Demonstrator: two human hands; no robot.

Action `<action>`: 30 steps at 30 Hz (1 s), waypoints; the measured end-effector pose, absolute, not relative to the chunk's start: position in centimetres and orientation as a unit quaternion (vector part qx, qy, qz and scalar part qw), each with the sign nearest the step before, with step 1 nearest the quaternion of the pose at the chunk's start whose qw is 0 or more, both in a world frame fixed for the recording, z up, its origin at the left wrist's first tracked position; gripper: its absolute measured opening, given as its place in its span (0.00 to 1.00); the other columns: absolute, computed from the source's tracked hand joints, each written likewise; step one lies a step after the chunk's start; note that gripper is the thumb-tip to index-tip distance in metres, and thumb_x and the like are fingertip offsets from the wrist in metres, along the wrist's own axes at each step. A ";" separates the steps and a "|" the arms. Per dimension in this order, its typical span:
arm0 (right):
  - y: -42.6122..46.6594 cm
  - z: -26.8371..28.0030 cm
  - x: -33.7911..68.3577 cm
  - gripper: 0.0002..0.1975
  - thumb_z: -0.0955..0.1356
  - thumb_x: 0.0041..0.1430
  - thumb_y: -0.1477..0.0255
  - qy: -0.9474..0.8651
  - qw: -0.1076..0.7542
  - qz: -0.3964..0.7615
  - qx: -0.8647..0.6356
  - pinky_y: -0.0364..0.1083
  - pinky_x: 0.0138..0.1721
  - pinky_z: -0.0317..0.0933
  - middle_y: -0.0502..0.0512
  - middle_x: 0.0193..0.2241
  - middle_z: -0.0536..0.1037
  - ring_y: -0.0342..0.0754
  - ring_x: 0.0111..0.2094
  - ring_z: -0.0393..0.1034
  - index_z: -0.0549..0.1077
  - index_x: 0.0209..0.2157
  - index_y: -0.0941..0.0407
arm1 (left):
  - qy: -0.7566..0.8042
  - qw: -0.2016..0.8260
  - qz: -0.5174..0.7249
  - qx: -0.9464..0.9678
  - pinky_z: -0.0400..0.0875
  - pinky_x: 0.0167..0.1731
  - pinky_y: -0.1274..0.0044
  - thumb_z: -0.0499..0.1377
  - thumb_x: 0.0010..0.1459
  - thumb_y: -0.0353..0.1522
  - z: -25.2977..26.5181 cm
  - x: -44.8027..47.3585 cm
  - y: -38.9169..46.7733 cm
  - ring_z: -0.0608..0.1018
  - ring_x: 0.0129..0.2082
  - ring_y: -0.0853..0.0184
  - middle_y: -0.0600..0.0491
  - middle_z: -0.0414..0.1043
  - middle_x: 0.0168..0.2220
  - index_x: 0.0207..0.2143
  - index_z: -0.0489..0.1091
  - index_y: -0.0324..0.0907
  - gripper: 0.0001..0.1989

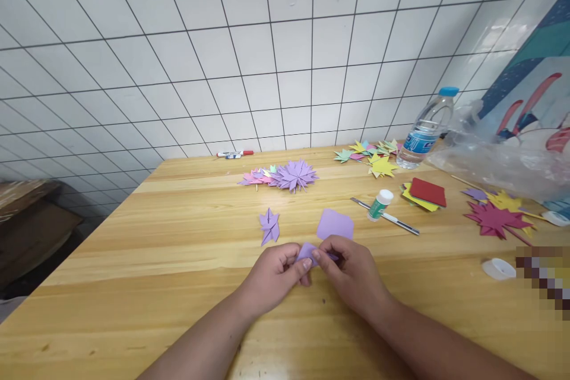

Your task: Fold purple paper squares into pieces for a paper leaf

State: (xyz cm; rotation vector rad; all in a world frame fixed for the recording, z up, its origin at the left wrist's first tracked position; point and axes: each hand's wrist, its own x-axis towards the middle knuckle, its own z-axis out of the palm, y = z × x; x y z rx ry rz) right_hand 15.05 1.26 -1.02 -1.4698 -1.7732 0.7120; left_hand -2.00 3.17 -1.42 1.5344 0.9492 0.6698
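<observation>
Between my two hands is a small folded piece of purple paper (307,253), held just above the wooden table. My left hand (278,273) pinches its left side between thumb and fingers. My right hand (351,270) grips the right side, its thumb pressed on the paper; the fingers partly cover it. Just beyond my right hand lies a flat purple paper sheet (335,224) with rounded corners. Ahead of my left hand rests a folded purple paper piece (269,226) with pointed tips.
Purple paper leaves (296,176) are piled farther back. A glue stick (380,205) stands by a utility knife (403,224). Right of them are coloured paper sheets (426,192), a water bottle (425,130), a maroon paper leaf (495,218) and a white cap (499,269). Markers (235,154) lie near the tiled wall.
</observation>
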 end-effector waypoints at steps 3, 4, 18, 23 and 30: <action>1.3 -1.0 15.1 0.13 0.63 0.57 0.65 -0.685 0.358 0.272 -0.573 0.40 0.23 0.51 0.47 0.18 0.68 0.41 0.21 0.59 0.68 0.22 0.55 | 0.407 0.572 0.289 0.651 0.65 0.26 0.80 0.54 0.56 0.40 -1.6 -2.0 3.2 0.72 0.24 0.70 0.52 0.72 0.24 0.31 0.69 0.38 0.14; 1.3 -0.9 15.1 0.13 0.63 0.57 0.64 -0.685 0.359 0.271 -0.573 0.40 0.23 0.51 0.47 0.18 0.68 0.41 0.21 0.59 0.68 0.22 0.55 | 0.406 0.575 0.288 0.649 0.65 0.26 0.80 0.54 0.56 0.40 -1.6 -2.0 3.1 0.72 0.24 0.70 0.52 0.72 0.24 0.30 0.69 0.38 0.14; 1.2 -0.8 15.0 0.11 0.64 0.55 0.65 -0.661 0.387 0.330 -0.553 0.40 0.23 0.52 0.47 0.20 0.68 0.41 0.22 0.58 0.69 0.24 0.56 | 0.409 0.581 0.294 0.639 0.64 0.25 0.81 0.54 0.56 0.39 -1.4 -2.0 3.2 0.71 0.22 0.72 0.54 0.69 0.22 0.28 0.67 0.38 0.13; 1.2 -1.0 14.6 0.09 0.68 0.50 0.68 -0.636 0.374 0.450 -0.503 0.39 0.24 0.56 0.48 0.26 0.73 0.42 0.25 0.63 0.70 0.34 0.55 | 0.408 0.606 0.319 0.604 0.63 0.24 0.82 0.56 0.55 0.39 -1.5 -2.0 3.3 0.69 0.22 0.74 0.55 0.68 0.22 0.29 0.67 0.37 0.13; 1.3 -1.6 14.5 0.06 0.68 0.48 0.70 -0.575 0.390 0.515 -0.502 0.41 0.26 0.58 0.50 0.24 0.74 0.44 0.26 0.66 0.71 0.30 0.57 | 0.402 0.598 0.330 0.610 0.64 0.25 0.82 0.56 0.56 0.38 -1.6 -2.0 3.2 0.70 0.23 0.74 0.54 0.69 0.24 0.30 0.68 0.37 0.11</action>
